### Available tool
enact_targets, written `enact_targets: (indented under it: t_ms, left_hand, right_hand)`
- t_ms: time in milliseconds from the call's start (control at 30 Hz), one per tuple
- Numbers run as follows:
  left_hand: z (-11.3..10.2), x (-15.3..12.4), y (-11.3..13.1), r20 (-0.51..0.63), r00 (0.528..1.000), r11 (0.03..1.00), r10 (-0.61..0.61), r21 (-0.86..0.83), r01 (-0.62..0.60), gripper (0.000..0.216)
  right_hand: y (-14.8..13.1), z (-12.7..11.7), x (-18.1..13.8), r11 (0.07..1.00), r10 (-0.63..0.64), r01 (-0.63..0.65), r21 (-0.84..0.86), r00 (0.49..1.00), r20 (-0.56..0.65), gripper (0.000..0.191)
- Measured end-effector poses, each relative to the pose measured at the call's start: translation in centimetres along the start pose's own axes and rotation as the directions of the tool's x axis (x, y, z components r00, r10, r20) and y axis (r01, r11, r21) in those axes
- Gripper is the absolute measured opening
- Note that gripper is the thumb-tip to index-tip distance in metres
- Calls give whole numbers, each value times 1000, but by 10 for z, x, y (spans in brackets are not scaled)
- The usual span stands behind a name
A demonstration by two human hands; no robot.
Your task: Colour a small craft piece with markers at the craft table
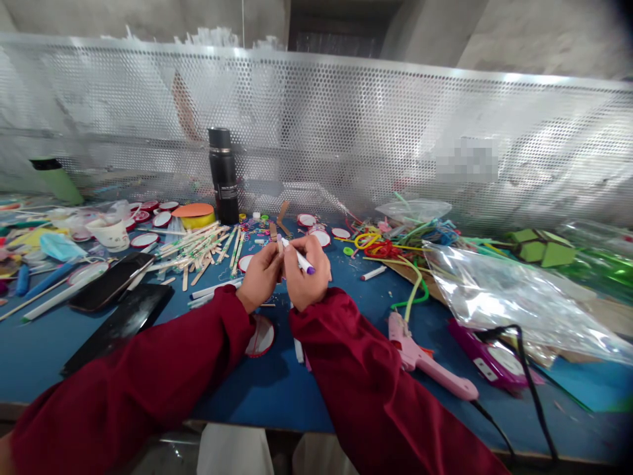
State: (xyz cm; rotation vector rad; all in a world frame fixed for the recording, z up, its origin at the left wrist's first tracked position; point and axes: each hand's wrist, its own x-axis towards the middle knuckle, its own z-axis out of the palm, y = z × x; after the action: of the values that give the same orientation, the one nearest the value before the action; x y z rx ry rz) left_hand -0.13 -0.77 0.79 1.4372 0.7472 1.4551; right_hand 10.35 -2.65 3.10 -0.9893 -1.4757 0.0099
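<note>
My right hand (309,270) is closed round a white marker (299,257) with a purple end, held like a pen. Close beside it, my left hand (262,272) pinches a narrow craft stick (279,241), purplish near its top; fingers hide most of it. The marker's tip meets or nearly meets the stick; I cannot tell which. Below the hands, a round white disc with a red rim (260,336) lies on the blue table (277,396). A pile of craft sticks (198,245) spreads to the left of my left hand.
A black bottle (224,178) stands at the back before a perforated metal screen (326,132). Two dark phones (119,326) lie left. On the right are a pink glue gun (430,366) with its cord, a purple device (494,359) and a clear plastic bag (504,297).
</note>
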Motion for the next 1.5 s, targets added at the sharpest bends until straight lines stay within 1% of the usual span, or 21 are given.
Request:
enact_targets:
  t_ms: [133, 300, 467, 600, 767, 1100, 1267, 1500]
  left_hand:
    - [1, 0, 2, -7, 1000, 1000, -13, 23, 13, 37]
    - [1, 0, 2, -5, 1000, 999, 24, 30, -24, 36]
    - [1, 0, 3, -15, 999, 998, 33, 51, -33, 34]
    - [0, 0, 1, -6, 1000, 999, 25, 48, -25, 34]
    - [-1, 0, -2, 1, 1000, 999, 10, 40, -10, 35]
    - [1, -1, 3, -34, 998, 995, 57, 89, -54, 34]
    - [0, 0, 1, -10, 999, 996, 43, 73, -42, 33]
    - [1, -1, 2, -18, 999, 997, 33, 68, -32, 34]
  right_hand:
    - [-1, -1, 2, 1000, 22, -22, 21, 1000, 1, 11]
    - [-1, -1, 1, 1000, -8, 8, 20, 1000, -5, 10]
    - [1, 0, -1, 1000, -25, 25, -9, 1000, 4, 9]
    - [2, 1, -1, 1000, -7, 7, -11, 1000, 9, 10]
    - [3, 1, -1, 1000, -19, 19, -20, 1000, 4, 10]
    - [1, 2, -2, 999, -20, 20, -27, 999, 33, 11]
    - [1, 0, -2, 1000, -13, 13, -22, 1000, 19, 11]
    - [1, 0, -1, 1000, -10, 10, -15, 1000, 10, 11]
